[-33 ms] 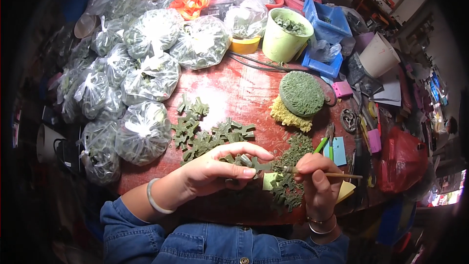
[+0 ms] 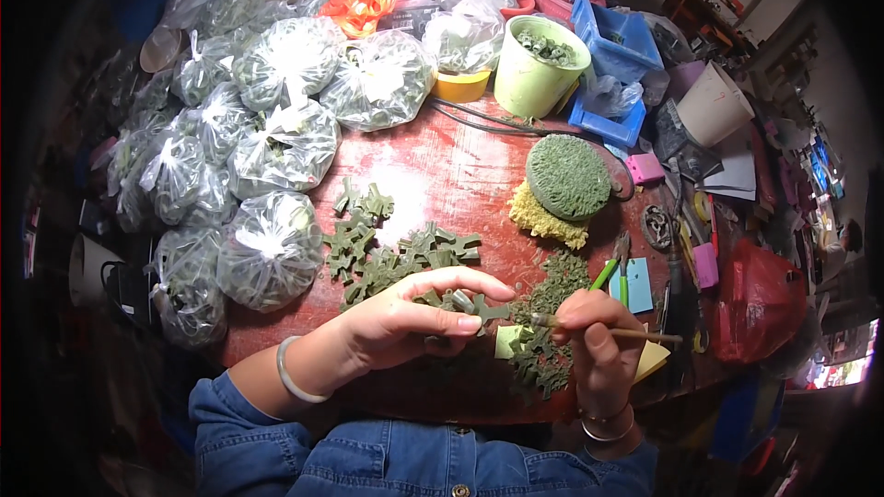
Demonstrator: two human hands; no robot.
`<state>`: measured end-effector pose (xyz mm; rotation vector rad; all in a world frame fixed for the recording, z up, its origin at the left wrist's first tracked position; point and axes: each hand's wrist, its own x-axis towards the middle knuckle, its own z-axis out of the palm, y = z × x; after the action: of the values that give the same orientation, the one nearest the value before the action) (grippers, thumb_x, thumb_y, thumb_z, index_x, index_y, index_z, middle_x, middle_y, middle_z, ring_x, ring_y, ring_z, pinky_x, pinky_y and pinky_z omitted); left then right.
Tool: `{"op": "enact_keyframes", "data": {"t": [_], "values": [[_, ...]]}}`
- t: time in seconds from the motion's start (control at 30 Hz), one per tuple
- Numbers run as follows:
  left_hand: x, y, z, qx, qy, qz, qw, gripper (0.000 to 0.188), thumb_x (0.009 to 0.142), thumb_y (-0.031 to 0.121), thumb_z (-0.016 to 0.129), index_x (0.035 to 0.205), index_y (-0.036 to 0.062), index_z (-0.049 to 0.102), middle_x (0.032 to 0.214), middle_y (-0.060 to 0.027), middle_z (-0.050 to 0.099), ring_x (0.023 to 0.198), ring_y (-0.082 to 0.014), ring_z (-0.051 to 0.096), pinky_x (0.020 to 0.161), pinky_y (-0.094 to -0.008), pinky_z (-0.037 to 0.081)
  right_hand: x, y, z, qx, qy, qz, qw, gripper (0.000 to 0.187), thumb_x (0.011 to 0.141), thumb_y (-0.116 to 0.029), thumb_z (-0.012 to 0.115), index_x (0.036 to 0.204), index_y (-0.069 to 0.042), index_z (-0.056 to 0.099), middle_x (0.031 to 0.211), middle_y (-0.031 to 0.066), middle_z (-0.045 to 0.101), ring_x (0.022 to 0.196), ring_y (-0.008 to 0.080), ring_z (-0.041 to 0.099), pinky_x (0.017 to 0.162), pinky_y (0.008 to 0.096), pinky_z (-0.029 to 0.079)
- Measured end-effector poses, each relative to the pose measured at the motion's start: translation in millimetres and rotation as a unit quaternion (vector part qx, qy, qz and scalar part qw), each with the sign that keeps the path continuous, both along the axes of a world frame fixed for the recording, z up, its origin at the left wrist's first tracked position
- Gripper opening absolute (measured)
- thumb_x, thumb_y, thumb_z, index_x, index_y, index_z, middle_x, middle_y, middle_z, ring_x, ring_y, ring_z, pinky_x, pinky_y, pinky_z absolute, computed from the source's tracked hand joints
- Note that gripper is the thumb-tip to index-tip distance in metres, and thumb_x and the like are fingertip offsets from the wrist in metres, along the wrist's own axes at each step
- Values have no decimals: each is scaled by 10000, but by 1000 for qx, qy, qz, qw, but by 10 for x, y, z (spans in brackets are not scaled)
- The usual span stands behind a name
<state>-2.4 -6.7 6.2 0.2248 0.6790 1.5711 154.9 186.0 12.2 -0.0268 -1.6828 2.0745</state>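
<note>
My left hand (image 2: 405, 320) is closed on a small dark green branched piece (image 2: 492, 309), pinched by thumb and fingers so its end juts out to the right. In my right hand (image 2: 599, 336) is a thin brush (image 2: 649, 337) with a wooden handle, its tip pointing left, a little apart from the piece. Beyond my left hand lies a pile of similar green branched pieces (image 2: 373, 262). Smaller, curlier green pieces (image 2: 548, 364) are heaped between and beyond my hands, beside a pale yellow-green paper (image 2: 509, 340).
Knotted clear plastic bags (image 2: 272, 248) of green pieces crowd the left of the red table (image 2: 460, 156). A round green textured disc (image 2: 568, 177) rests on a yellow spongy block (image 2: 552, 221). Green-handled pliers (image 2: 623, 281), a light green bucket (image 2: 541, 74) and a red bag (image 2: 760, 299) stand right.
The brush tip has drawn back slightly to the right, away from the green piece. My left hand has stayed in place.
</note>
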Motion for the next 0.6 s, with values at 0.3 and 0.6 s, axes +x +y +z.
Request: {"op": "enact_keyframes", "data": {"t": [0.3,0.6], "values": [[2,0,-157,39,-43,36,998,401,911,20,592,1300,51,498,965,-70,554,765,-122,471,666,-255,366,-20,-88,164,387,66,9,920,215,879,-32,648,1093,-8,664,945,113,659,822,247,643,741,342,539],[17,20,-155,24,-21,68,997,391,921,31,598,1298,68,503,1007,-82,559,792,-123,483,674,-260,379,-56,-154,80,458,92,-39,883,288,855,-18,690,1141,-7,655,964,99,650,840,241,634,746,340,549]]}}
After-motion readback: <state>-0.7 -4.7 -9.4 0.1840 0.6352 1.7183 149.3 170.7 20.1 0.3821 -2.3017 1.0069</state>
